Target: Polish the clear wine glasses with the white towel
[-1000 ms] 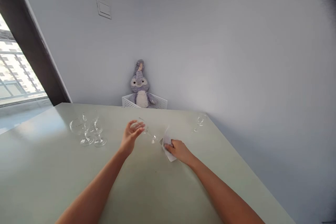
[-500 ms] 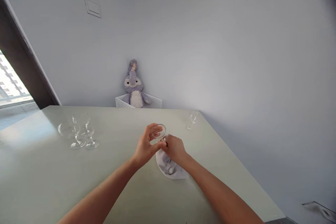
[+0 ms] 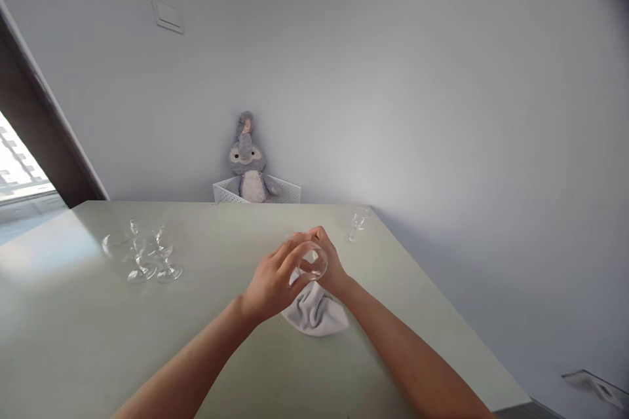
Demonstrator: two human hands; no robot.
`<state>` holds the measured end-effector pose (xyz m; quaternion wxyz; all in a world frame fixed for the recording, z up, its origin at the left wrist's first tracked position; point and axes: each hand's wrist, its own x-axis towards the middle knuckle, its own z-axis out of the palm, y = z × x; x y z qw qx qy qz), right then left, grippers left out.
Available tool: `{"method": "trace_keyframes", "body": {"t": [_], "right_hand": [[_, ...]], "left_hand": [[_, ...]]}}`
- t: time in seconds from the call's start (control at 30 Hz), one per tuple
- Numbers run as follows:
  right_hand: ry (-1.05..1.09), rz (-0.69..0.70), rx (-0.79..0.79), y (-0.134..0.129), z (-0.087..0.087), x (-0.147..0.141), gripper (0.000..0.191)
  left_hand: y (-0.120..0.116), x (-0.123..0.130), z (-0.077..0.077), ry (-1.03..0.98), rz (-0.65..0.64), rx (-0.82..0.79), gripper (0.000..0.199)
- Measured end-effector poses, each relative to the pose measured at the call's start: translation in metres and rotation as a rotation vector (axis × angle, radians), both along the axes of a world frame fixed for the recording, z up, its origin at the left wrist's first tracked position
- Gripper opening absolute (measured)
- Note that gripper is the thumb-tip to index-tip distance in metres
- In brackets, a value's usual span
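A clear stemmed glass [image 3: 314,263] is held over the middle of the table, tilted so that its round mouth faces me. My left hand [image 3: 272,280] is closed around the bowl from the left, its thumb at the lower side and its fingers over the top. Curled against the far side of the same glass is my right hand [image 3: 333,265]; its fingertips are partly hidden, and the stem and foot are hidden too. A crumpled light grey cloth [image 3: 318,315] shows just below both hands. Whether a finger pinches the cloth I cannot tell.
Several stemmed glasses [image 3: 142,272] stand grouped on the left of the pale table [image 3: 236,366]. Another stemmed glass [image 3: 358,219] stands near the far right corner. Behind the far edge, a grey plush toy [image 3: 253,184] sits in a white perforated basket [image 3: 292,193] against the wall.
The glass has turned and tipped, its mouth now nearer me and slightly right. My left hand has rolled over its bowl, and my right hand has shifted behind it. More cloth shows.
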<state>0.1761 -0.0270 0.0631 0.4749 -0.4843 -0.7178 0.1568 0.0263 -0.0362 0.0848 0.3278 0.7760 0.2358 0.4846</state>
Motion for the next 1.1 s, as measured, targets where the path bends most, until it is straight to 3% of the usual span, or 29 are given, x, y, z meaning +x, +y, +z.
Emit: {"method": "trace_keyframes", "body": {"t": [0.1, 0.2, 0.37, 0.43, 0.63, 0.77, 0.9, 1.1], "right_hand": [[0.047, 0.013, -0.003, 0.006, 0.002, -0.004, 0.015], [0.040, -0.028, -0.020, 0.026, -0.008, 0.002, 0.015], [0.173, -0.370, -0.189, 0.074, -0.045, 0.045, 0.025], [0.206, -0.433, -0.247, 0.088, -0.060, 0.064, 0.029], [0.242, -0.479, -0.300, 0.108, -0.089, 0.091, 0.040], [0.228, -0.502, -0.288, 0.116, -0.096, 0.099, 0.041], [0.194, -0.511, -0.270, 0.121, -0.100, 0.113, 0.036], [0.156, -0.475, -0.275, 0.121, -0.103, 0.139, 0.030]], "left_hand": [[0.001, 0.003, 0.008, -0.085, 0.032, -0.010, 0.053], [0.001, 0.002, 0.010, -0.116, 0.101, -0.112, 0.058], [-0.005, -0.015, -0.008, -0.007, 0.194, -0.179, 0.049], [-0.011, -0.023, -0.019, -0.021, 0.202, -0.235, 0.040], [-0.025, -0.038, -0.042, -0.036, 0.250, -0.299, 0.031], [-0.017, -0.054, -0.053, -0.073, 0.412, -0.405, 0.026], [-0.002, -0.073, -0.066, -0.216, 0.557, -0.596, 0.024], [0.006, -0.084, -0.075, -0.499, 0.606, -0.730, 0.029]]}}
